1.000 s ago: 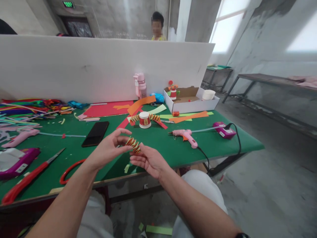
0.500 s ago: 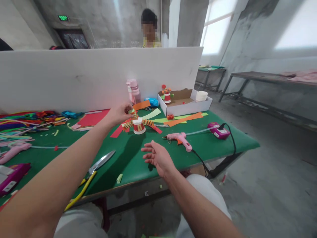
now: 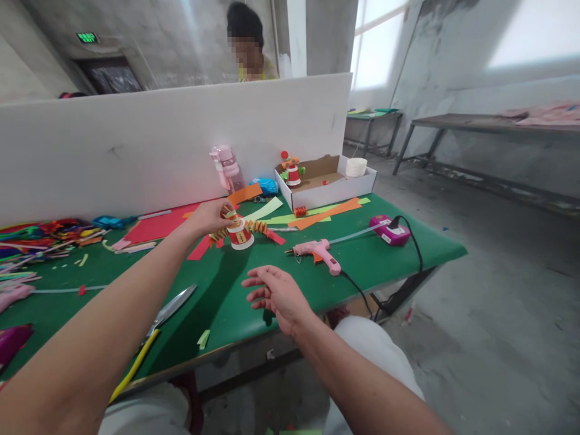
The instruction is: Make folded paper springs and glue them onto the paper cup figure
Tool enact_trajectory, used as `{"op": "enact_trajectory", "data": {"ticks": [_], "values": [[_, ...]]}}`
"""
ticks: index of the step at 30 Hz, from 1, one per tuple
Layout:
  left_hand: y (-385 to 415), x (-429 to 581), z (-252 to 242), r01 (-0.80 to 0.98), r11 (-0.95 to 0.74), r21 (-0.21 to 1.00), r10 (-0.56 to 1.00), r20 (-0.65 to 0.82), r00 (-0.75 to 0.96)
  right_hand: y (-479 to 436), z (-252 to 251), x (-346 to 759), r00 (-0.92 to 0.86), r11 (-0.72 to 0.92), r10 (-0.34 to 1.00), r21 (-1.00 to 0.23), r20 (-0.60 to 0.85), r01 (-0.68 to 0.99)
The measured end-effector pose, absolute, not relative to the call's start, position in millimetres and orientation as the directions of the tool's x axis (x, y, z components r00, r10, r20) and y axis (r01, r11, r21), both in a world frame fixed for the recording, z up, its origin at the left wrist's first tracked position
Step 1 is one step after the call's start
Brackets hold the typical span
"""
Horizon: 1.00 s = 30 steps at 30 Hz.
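An upside-down red and white paper cup (image 3: 240, 235) rests on the green table, slightly tilted. Accordion-folded orange and green paper strips (image 3: 257, 226) stick out from both its sides like arms. At the top of the cup, my left hand (image 3: 209, 217) pinches a folded paper piece (image 3: 232, 215), mostly covered by the fingers. Nearer to me, my right hand (image 3: 276, 296) hovers over the table with its fingers apart and nothing in it. To its right lies a pink hot glue gun (image 3: 321, 254) with a clear glue stick in its back.
Scissors (image 3: 174, 305) with yellow handles lie at the front left. Behind are a pink bottle (image 3: 226, 168), coloured paper strips (image 3: 326, 216) and a white box (image 3: 333, 192) with another cup figure (image 3: 293, 175). A white board (image 3: 172, 142) stands at the back; a person is beyond it.
My view has turned a little to the right. My left hand has come down closer to the cup's top, and the cup leans slightly. My right hand stays open.
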<state>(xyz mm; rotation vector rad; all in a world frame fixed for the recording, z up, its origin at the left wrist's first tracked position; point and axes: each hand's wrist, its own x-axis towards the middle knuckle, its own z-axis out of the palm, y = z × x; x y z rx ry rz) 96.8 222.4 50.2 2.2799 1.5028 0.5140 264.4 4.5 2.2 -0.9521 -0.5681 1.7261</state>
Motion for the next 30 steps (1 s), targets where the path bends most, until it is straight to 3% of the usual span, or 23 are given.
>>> {"op": "enact_trajectory", "data": {"ticks": [10, 30], "values": [[217.4, 85.1, 59.2, 0.8, -0.379, 0.466, 0.917, 0.074, 0.392, 2.9, 5.0, 264.4, -0.137, -0.361, 0.929, -0.757, -0.345, -0.545], [194.5, 106.0, 67.9, 0.757, -0.392, 0.522, 0.92, 0.215, 0.328, 5.9, 3.1, 259.2, -0.137, -0.328, 0.941, -0.739, -0.308, -0.588]]}}
